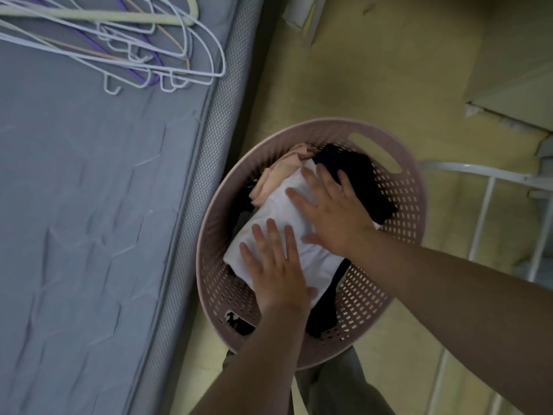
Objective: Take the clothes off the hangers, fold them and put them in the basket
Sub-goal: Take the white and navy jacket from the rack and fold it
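While a tangle of bare hangers [134, 55], too overlapped to count, lies at the bed's [89, 205] far right edge, most of the mattress stays open. On the floor just beside that edge stands one pink basket [413, 205]. Inside it, a folded white garment [287, 211] slants from near-left to far-right over a pink garment [278, 178] and a dark garment [359, 178]. The left hand [275, 274] and right hand [332, 214] press it, fingers flat and spread. A white metal frame [484, 205] stands to the right.

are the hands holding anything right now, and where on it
Nothing is gripped: the left hand and right hand lie flat, fingers straight, pressing the top of the folded white garment in the basket.
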`<move>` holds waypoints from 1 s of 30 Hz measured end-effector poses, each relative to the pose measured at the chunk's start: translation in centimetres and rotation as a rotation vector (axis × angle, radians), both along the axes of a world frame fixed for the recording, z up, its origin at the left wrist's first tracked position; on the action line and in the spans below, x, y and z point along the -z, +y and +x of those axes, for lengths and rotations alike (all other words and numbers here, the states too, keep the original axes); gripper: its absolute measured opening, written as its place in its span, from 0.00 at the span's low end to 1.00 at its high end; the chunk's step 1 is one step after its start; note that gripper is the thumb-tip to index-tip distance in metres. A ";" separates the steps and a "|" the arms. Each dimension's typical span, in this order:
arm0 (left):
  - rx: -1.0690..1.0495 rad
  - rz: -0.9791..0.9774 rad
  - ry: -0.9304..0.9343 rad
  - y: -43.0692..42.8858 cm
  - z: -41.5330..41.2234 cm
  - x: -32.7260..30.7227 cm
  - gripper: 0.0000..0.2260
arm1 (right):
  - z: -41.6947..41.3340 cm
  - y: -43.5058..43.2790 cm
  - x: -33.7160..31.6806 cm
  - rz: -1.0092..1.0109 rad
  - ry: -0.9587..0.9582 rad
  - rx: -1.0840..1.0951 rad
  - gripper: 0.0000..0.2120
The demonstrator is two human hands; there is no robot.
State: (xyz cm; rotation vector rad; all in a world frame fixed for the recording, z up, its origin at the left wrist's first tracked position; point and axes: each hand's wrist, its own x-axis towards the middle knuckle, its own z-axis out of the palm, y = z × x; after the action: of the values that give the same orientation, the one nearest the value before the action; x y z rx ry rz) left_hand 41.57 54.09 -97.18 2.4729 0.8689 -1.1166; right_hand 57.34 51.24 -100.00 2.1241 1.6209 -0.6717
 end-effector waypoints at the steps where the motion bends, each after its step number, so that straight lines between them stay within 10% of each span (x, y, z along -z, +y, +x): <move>1: 0.013 0.009 0.018 0.0 -0.3 1.3 0.58 | 0.7 -0.3 0.8 -0.065 -0.003 -0.062 0.52; 23: 0.016 0.012 0.034 -0.7 -2.5 9.3 0.65 | 3.5 -1.7 6.6 -0.070 0.098 -0.187 0.62; 30: 0.063 -0.053 0.098 1.8 -0.9 0.1 0.44 | 0.2 -2.1 -2.3 -0.041 0.058 -0.079 0.38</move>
State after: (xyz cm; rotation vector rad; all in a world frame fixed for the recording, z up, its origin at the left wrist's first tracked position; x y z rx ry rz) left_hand 40.71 55.91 -97.28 2.4354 0.7823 -1.2752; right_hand 57.56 49.15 -97.72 2.0175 1.6971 -0.7407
